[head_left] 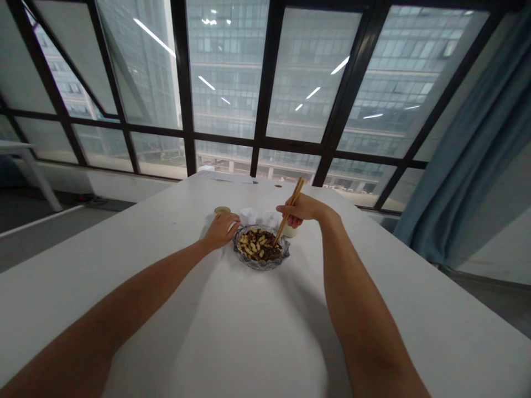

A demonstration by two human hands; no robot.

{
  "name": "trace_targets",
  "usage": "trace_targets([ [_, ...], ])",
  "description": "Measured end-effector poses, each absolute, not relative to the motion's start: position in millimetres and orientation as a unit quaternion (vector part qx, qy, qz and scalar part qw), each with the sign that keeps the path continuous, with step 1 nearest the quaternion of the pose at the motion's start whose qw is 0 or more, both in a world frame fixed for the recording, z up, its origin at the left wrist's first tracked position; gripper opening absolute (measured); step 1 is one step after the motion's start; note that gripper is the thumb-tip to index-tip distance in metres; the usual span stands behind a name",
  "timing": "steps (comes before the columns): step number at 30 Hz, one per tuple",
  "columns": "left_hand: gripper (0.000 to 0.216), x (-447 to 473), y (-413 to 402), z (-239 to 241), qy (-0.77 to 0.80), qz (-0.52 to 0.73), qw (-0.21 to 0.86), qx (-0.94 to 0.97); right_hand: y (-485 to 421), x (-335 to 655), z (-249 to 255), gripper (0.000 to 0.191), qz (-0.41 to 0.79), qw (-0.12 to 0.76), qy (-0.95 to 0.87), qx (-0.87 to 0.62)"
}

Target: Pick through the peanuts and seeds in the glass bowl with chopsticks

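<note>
A clear, wavy-rimmed bowl [261,265] stands on the white table, filled with a mix of pale peanuts [250,243] and small dark pieces that look like seeds. My left hand [223,229] is at the bowl's left rim, its fingers bent around the edge. Chopsticks [292,202] are gripped in my right hand [306,209], slanting down with their tips among the dark pieces on the bowl's right side. Behind the bowl are white cup-like containers [249,215]. A pale round container [290,231] sits under my right hand, partly hidden.
Beyond my left hand is a round yellowish-topped container [222,210]. Papers [228,177] lie at the far end of the white table [166,232]. Dark-framed windows [226,72] rise behind it, and a blue curtain [460,166] hangs on the right.
</note>
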State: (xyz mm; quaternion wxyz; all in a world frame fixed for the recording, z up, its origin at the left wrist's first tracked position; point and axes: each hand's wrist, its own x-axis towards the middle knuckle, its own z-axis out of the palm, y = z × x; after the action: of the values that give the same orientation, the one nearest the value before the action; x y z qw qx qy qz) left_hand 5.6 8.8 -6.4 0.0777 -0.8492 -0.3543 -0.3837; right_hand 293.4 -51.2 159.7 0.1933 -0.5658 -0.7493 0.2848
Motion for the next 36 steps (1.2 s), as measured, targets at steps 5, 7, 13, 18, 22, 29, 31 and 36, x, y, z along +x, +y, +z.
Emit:
trace_targets([
  [5,0.033,7.0,7.9,-6.2,-0.353,-0.387,0.079,-0.848,-48.3,288.8,155.8,0.042,0.294,0.176,-0.747,-0.570],
  [7,0.033,7.1,7.5,-6.0,-0.353,-0.387,0.080,-0.848,-48.8,287.5,156.0,0.041,0.297,0.169,-0.747,-0.570],
  [13,0.033,7.6,6.3,-4.7,-0.351,-0.387,0.076,-0.849,-51.7,283.9,158.1,0.040,0.312,0.164,-0.754,-0.555],
  [18,0.034,7.4,6.1,-3.9,-0.359,-0.384,0.074,-0.847,-51.4,284.6,157.3,0.042,0.329,0.187,-0.752,-0.539],
  [22,0.033,6.5,6.7,-3.7,-0.366,-0.377,0.067,-0.848,-51.5,289.5,158.3,0.043,0.341,0.206,-0.754,-0.522],
  [29,0.024,2.8,11.4,-8.7,-0.439,-0.432,0.086,-0.783,-55.2,302.1,164.8,0.041,0.336,0.253,-0.744,-0.520],
  [31,0.032,0.8,15.1,-11.9,-0.479,-0.443,0.098,-0.751,-57.3,304.9,166.6,0.041,0.341,0.273,-0.743,-0.507],
  [36,0.067,-5.1,31.4,-24.1,-0.570,-0.446,0.072,-0.687,-61.8,308.9,169.7,0.047,0.362,0.331,-0.743,-0.455],
])
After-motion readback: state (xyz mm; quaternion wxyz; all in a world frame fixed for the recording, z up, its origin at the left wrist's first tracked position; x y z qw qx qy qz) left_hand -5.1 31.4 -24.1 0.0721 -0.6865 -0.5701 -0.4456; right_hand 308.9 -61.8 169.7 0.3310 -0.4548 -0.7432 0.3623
